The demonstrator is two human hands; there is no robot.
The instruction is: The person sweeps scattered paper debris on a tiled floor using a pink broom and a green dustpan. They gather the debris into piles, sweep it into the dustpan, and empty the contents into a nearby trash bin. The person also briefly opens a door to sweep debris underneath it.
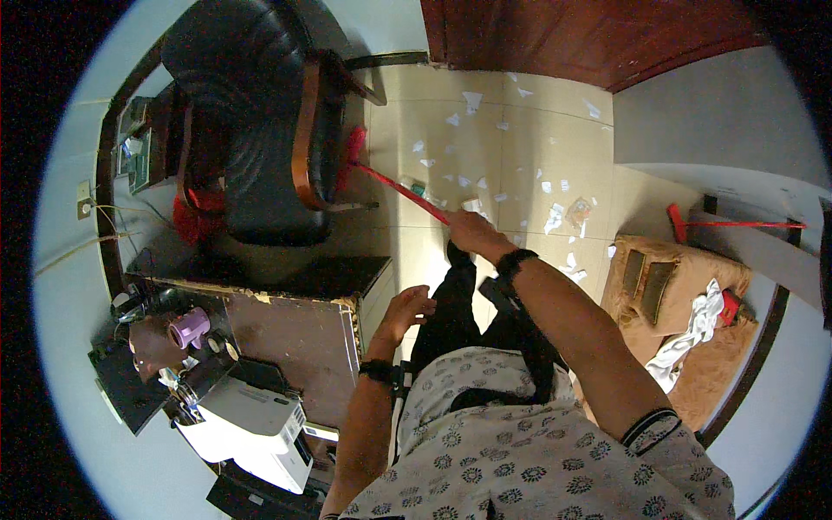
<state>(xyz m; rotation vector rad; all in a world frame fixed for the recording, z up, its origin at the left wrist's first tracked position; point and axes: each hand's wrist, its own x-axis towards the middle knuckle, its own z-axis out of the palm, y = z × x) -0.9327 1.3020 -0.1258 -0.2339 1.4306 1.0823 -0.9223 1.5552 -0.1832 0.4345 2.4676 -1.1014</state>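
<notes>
My right hand (477,236) is closed around the red handle of a broom (403,189), out over the tiled floor. The handle slants to the far left, where its red bristle head (354,156) lies beside the wooden arm and leg of a black office chair (269,113). Torn white paper scraps (555,218) are scattered on the floor beyond and to the right of my right hand. Nearer to me, my left hand (406,314) hangs by the desk's right edge. Its fingers are loosely curled and apart, with nothing seen in them.
A brown desk (286,342) stands at left with a purple mug (189,328) and white printer (251,425). On the right is a tan sofa (628,269) with a white cloth (693,334). A red long-handled tool (737,224) lies beyond it. A reddish door (555,35) is at the back.
</notes>
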